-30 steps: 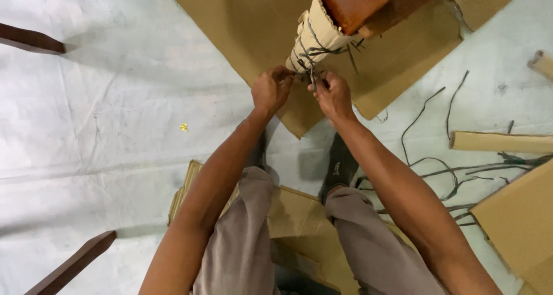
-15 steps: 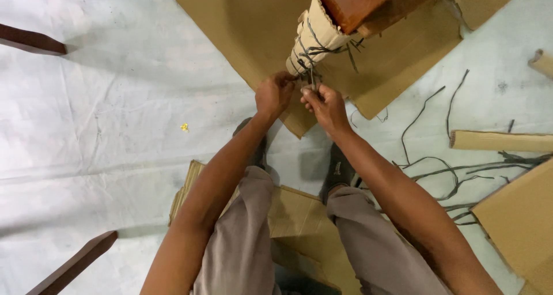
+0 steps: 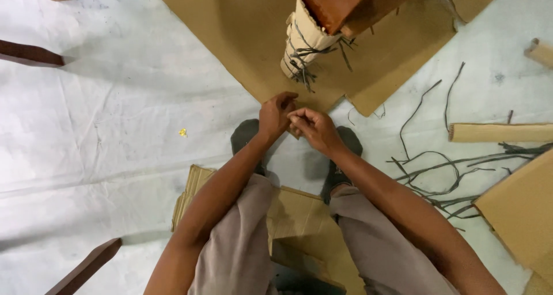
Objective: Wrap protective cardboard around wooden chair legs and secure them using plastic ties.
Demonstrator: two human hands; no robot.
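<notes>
In the head view, two bare hands are meeting low over the floor: the left hand (image 3: 275, 115) is curling its fingers in a loose pinch, and the right hand (image 3: 311, 128) is closing thumb and forefinger against it, fingertips touching; what is being pinched between them is too small to tell. Just above the hands, one reddish-brown wooden furniture leg (image 3: 340, 4) is standing on one large flat sheet of brown cardboard (image 3: 242, 24), its lower end sheathed in a pale corrugated cardboard wrap (image 3: 302, 38). Thin dark string bindings (image 3: 299, 61) are crossing that wrap in several turns, with loose ends sticking out at the bottom and to the right; the wrap is sitting apart from both hands. Two dark shoes (image 3: 245, 136) are showing beneath the hands, and folded cardboard pieces (image 3: 288, 211) are lying under the grey-trousered knees. To the right, a scatter of many loose dark strings (image 3: 438, 168) is trailing across the white floor sheet (image 3: 103, 116), beside one rolled tube of corrugated cardboard (image 3: 498, 132) and another brown cardboard sheet (image 3: 521, 205). Two dark wooden rails (image 3: 29, 53) are poking in at the left edge, and one small yellow scrap (image 3: 182, 132) is lying well apart.
</notes>
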